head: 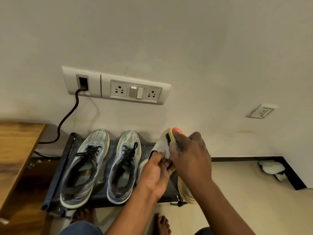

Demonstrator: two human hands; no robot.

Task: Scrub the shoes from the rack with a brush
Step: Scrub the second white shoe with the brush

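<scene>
Yellow brush (172, 136) on pale shoe (162, 145); grey pair (101, 167) on rack (55, 175)

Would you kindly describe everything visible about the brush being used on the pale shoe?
The small scrub brush has a yellow-green body, an orange-red patch on its top end and dark bristles along one side. It looks like plastic. The right hand grips it from above, covering most of it, so its full shape cannot be seen. Its bristles press against the toe of the pale grey slip-on shoe, which the left hand holds at the opening, above the right end of the dark rack.
</scene>
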